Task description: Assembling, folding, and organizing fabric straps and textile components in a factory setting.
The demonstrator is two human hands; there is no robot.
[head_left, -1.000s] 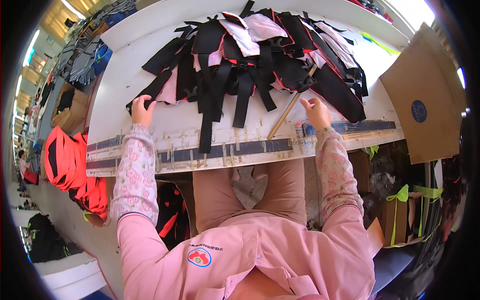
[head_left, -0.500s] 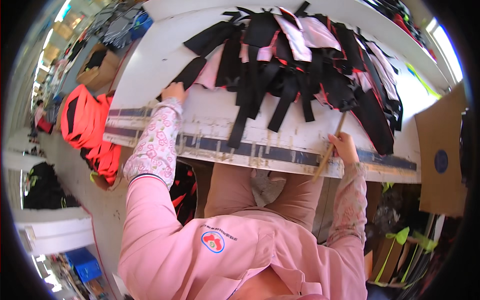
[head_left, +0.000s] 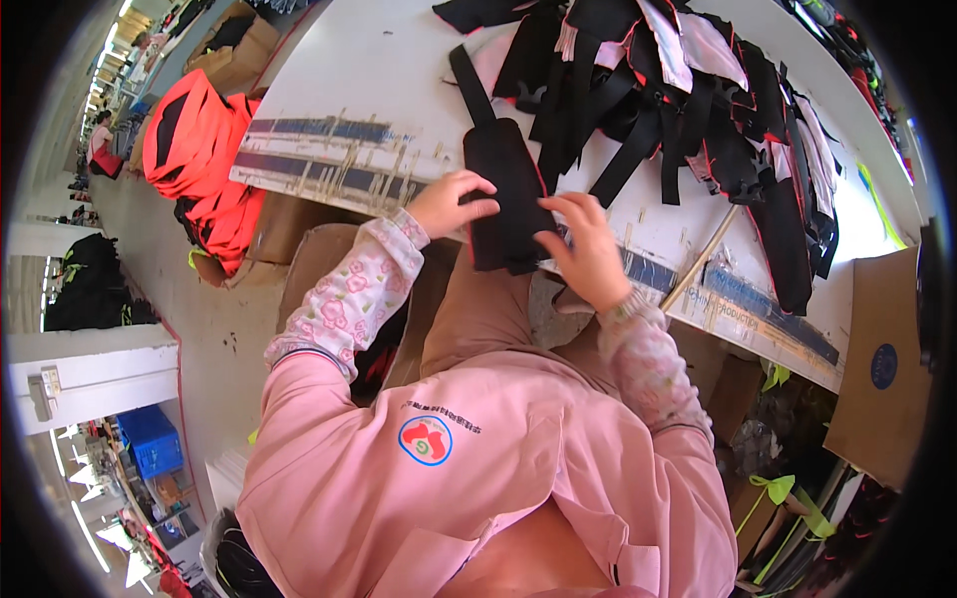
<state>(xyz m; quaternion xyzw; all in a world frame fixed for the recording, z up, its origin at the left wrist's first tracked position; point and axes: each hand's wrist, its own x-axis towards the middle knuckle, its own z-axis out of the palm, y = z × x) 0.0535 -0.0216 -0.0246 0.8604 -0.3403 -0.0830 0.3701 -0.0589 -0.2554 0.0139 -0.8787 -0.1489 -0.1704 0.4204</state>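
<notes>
A black padded fabric piece (head_left: 506, 194) with pink edging and a narrow black strap at its far end lies over the table's front edge. My left hand (head_left: 451, 205) holds its left edge, thumb and forefinger on top. On its right edge, my right hand (head_left: 590, 249) has thumb and forefinger bent over the fabric; the other fingers are partly hidden. Just beyond lies a heap of similar black and pale pink pieces (head_left: 638, 90) with straps trailing toward me. A thin wooden stick (head_left: 706, 257) rests on the table edge, right of my right hand.
The white worktable (head_left: 349, 75) has worn, taped strips along its front. Orange-red fabric bundles (head_left: 199, 135) are stacked at its left, near an open cardboard box (head_left: 234, 50). A cardboard sheet (head_left: 882, 349) stands at the right end. A person (head_left: 103, 145) is far left.
My left hand has drawn a black piece off the heap toward me to the table's front edge. My right hand has let go of the wooden stick and moved left onto the piece.
</notes>
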